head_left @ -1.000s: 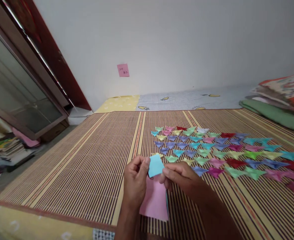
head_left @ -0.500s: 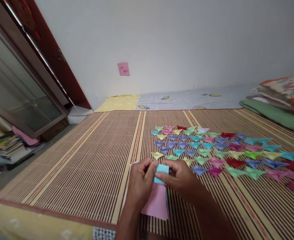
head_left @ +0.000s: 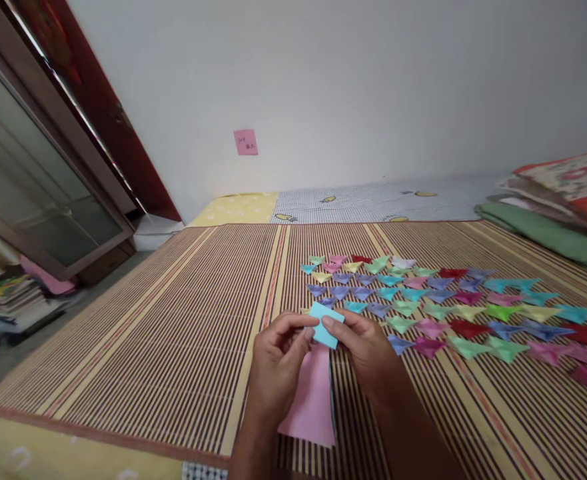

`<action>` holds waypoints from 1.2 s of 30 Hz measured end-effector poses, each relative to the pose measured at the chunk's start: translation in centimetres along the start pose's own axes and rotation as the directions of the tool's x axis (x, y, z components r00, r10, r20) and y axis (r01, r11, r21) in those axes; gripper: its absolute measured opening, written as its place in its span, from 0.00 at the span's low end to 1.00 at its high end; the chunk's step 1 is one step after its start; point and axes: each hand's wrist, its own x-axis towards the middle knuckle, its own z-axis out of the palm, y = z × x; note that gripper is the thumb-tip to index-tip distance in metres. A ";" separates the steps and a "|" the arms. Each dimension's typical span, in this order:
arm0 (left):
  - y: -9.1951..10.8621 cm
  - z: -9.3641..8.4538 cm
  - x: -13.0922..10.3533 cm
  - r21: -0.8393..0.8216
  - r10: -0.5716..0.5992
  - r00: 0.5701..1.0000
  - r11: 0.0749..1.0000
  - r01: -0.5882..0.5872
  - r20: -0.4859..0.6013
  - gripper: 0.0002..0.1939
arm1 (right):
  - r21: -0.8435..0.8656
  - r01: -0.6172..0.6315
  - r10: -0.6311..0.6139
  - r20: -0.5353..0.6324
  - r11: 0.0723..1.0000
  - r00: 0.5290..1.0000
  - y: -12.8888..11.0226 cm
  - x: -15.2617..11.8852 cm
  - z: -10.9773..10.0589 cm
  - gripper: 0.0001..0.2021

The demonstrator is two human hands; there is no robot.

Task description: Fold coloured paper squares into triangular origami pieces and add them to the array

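A small light-blue folded paper (head_left: pixel 326 325) is held tilted between both hands. My left hand (head_left: pixel 280 357) pinches its left edge, with the index finger laid along it. On the right side, my right hand (head_left: pixel 366 343) grips it with the thumb on its face and the fingers behind. Below the hands, a pink paper sheet (head_left: pixel 310 400) lies on the striped mat (head_left: pixel 188 320), with a blue edge showing along its right side. Several rows of small folded paper shapes (head_left: pixel 413 308) in many colours spread over the mat to the right.
A pink note (head_left: pixel 246 142) is stuck on the wall. Folded cloths and a green cushion (head_left: pixel 543 233) lie at the far right. At the left are a glass-paned door (head_left: pixel 38 160) and a stack of books (head_left: pixel 10 297).
The light-blue paper has been raised a little and turned from upright to tilted. My right hand has shifted its grip to the paper's right side, and my left index finger now stretches along it.
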 end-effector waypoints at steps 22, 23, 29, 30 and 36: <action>-0.1 -1.7 0.1 -0.187 -0.107 0.993 0.976 0.116 0.058 0.13 | -0.011 0.064 -0.063 0.123 0.998 0.990 -1.8 -0.7 -1.5 0.10; -0.1 -1.7 0.1 -0.180 -0.096 0.994 0.978 0.104 0.056 0.12 | 0.005 0.055 -0.055 0.138 0.998 0.989 -1.6 -0.6 -1.6 0.10; -0.1 -1.9 0.3 -0.090 0.008 0.999 0.996 -0.004 0.042 0.06 | 0.076 0.057 -0.069 0.171 0.996 0.983 -0.9 -0.5 -1.6 0.12; 0.0 -1.9 0.3 -0.075 0.034 0.999 0.997 -0.031 0.033 0.05 | 0.085 0.059 -0.073 0.169 0.995 0.983 -0.9 -0.5 -1.5 0.12; -0.1 -1.5 0.3 -0.018 0.088 0.996 0.996 -0.088 0.001 0.07 | 0.049 0.125 -0.130 0.130 0.991 0.983 -1.5 -0.7 -0.7 0.05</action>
